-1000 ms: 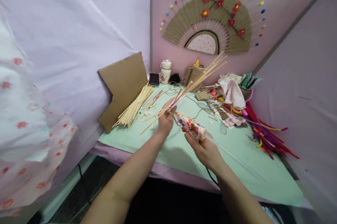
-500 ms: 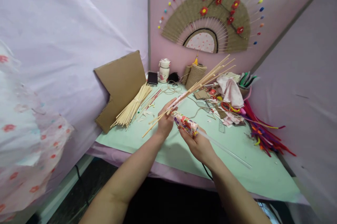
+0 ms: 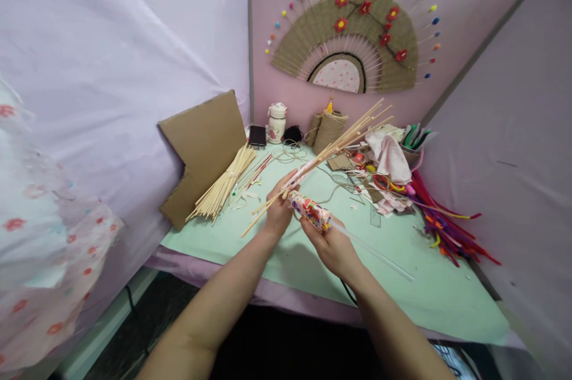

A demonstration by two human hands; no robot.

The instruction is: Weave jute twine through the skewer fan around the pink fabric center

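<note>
My left hand (image 3: 279, 211) is closed around a bundle of thin wooden sticks (image 3: 344, 140), which slants up to the right. Pinkish-white material (image 3: 298, 175) covers part of the bundle near the fingers. In my right hand (image 3: 333, 246) is a glue gun (image 3: 310, 211) with a colourful patterned body. Its tip end points at the sticks by my left hand; whether it touches them I cannot tell. A long clear glue stick (image 3: 379, 256) sticks out of its back, and a black cord (image 3: 348, 292) hangs below.
A tied bundle of sticks (image 3: 223, 185) leans by folded cardboard (image 3: 203, 150) at left. Behind are a white bottle (image 3: 277, 124), a black phone (image 3: 257, 136) and twine spools (image 3: 329, 131). Pink cloth (image 3: 389, 155) and coloured pipe cleaners (image 3: 442, 222) lie at right. A decorated fan (image 3: 353, 40) hangs above.
The view has shifted slightly, so the scene sits a little lower and further left. Both hands keep their hold on the sticks and the glue gun, nearly unmoved.
</note>
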